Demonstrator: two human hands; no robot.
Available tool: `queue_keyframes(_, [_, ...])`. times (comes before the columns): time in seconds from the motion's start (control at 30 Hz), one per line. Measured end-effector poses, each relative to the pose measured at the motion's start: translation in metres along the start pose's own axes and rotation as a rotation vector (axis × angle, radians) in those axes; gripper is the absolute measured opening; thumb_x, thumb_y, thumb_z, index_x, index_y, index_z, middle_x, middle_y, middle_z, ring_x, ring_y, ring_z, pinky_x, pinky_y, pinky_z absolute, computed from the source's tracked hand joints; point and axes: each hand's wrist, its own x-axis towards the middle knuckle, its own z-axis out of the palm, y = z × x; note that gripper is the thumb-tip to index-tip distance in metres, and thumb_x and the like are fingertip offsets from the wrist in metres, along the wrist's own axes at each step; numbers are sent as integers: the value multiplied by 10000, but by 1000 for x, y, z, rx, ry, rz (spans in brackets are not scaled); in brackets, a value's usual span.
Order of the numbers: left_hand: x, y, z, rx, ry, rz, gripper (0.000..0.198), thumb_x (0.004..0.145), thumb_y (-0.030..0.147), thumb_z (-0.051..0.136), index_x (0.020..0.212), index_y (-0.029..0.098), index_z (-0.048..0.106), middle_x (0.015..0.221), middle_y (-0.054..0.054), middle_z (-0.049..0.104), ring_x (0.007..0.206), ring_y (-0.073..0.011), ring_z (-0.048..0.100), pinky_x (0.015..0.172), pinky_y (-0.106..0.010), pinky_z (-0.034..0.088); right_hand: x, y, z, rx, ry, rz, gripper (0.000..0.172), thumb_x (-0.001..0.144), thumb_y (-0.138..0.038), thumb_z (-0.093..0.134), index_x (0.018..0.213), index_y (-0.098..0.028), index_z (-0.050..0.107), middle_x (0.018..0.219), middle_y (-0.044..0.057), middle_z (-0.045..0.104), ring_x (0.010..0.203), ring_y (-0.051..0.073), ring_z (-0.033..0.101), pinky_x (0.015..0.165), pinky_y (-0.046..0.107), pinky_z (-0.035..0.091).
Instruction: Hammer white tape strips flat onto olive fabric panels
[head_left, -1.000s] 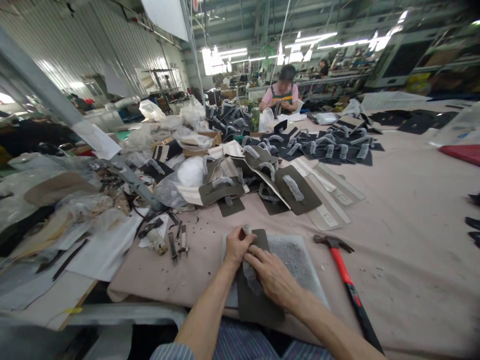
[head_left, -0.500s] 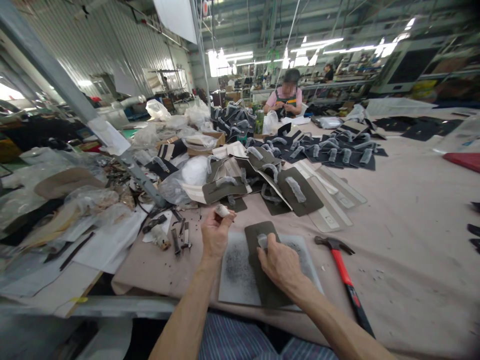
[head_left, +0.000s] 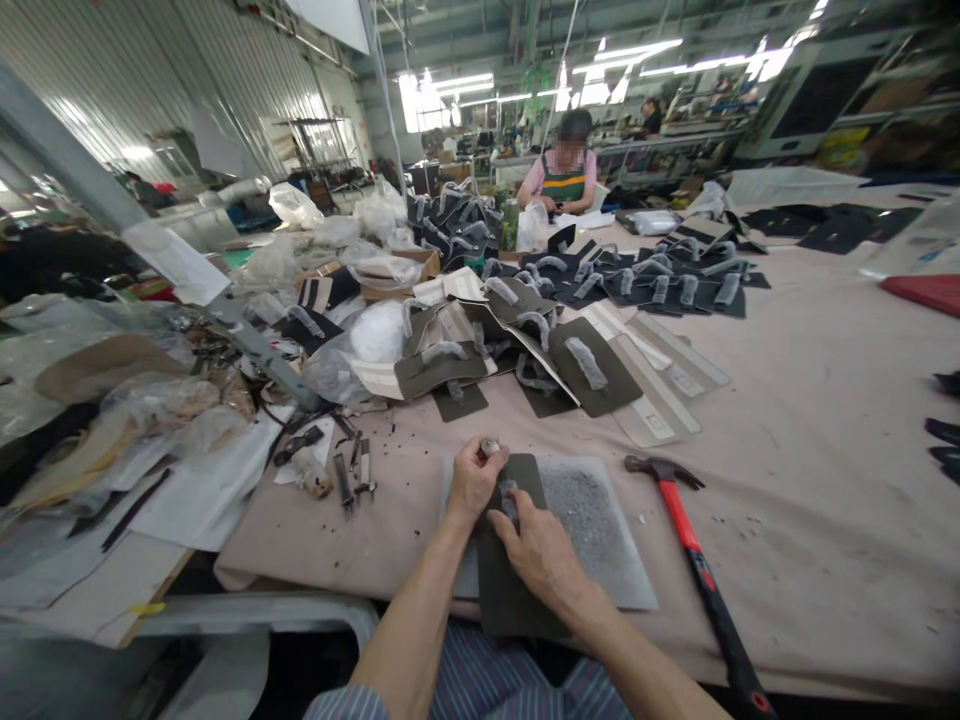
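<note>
The left hand (head_left: 471,485) pinches a small pale-tipped piece (head_left: 489,447) beside the dark panel's (head_left: 517,602) far end; the right hand's (head_left: 544,550) fingers lie on its wrapped handle (head_left: 508,500), gripping or not I cannot tell. The panel crosses a speckled board (head_left: 589,515) along the tabletop's (head_left: 810,480) near edge. Toward the left edge, a clear bag (head_left: 330,372) holds a white bundle (head_left: 377,335).

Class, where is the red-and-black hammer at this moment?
In the head view, the hammer lies on the pinkish cloth at lower right, beside the speckled board and to the right of the person's right hand.
</note>
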Motion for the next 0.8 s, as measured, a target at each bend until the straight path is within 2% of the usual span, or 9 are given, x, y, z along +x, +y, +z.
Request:
queue_keyframes(0.13, [-4,-7,-3,1,10,-6,349,793,404,725,1008,143,641,916,-94,753,844,-196,718,800,-303,559,-7,14,-3,168,21,-69,509,983,-442,460,1393,-139,460,1113,148,702,1011,275,681,869,365,471])
queue_keyframes(0.23, [-5,-9,-5,16,1,2,345,817,415,706,1020,144,636,934,-103,760,857,-200,722,810,-311,558,-19,40,-11,235,127,-59,528,973,-475,437,1408,-175,441,1134,103,671,914,228,664,825,353,484])
queue_keyframes(0.33, [-5,-10,-5,42,-15,17,328,828,411,702,1013,148,637,941,-105,762,875,-203,721,833,-318,555,-33,86,-24,164,301,42,540,960,-541,419,1346,-171,493,1115,99,648,819,213,630,782,364,491])
queue_keyframes(0.4, [-4,-11,-4,68,-25,29,310,831,408,701,997,154,641,944,-99,760,884,-203,718,845,-317,550,-43,124,-33,56,430,111,563,942,-572,411,1301,-153,524,1117,121,639,873,240,627,812,386,494])
queue_keyframes(0.47, [-4,-11,-4,103,-32,37,281,835,396,696,979,160,646,946,-91,758,891,-202,714,846,-309,545,-54,162,-40,-96,505,170,586,935,-582,370,1245,-122,559,1105,160,633,960,293,617,865,424,487])
queue_keyframes(0.57, [-5,-10,-3,149,-37,50,232,845,365,681,958,164,651,945,-85,755,892,-200,708,829,-295,539,-69,206,-47,-263,486,258,638,934,-585,310,1202,-76,585,1078,210,620,1019,353,596,910,470,470])
queue_keyframes(0.63, [-6,-8,-2,188,-39,63,196,850,334,671,948,165,655,934,-77,751,875,-192,702,807,-282,534,-76,222,-48,-302,434,336,650,921,-588,314,1200,-70,591,1070,221,613,1006,363,598,900,476,472])
queue_keyframes(0.73, [-9,-6,1,280,-58,109,138,845,275,667,937,172,661,894,-53,737,812,-172,684,751,-256,523,-75,229,-50,-272,335,434,545,887,-538,351,1116,-120,616,1010,201,621,940,357,611,843,479,478])
queue_keyframes(0.8, [-11,-5,3,357,-87,162,117,840,237,671,942,181,665,885,-41,732,791,-165,675,732,-248,514,-71,225,-54,-102,267,519,395,830,-489,448,986,-162,607,896,157,623,842,325,615,766,453,490])
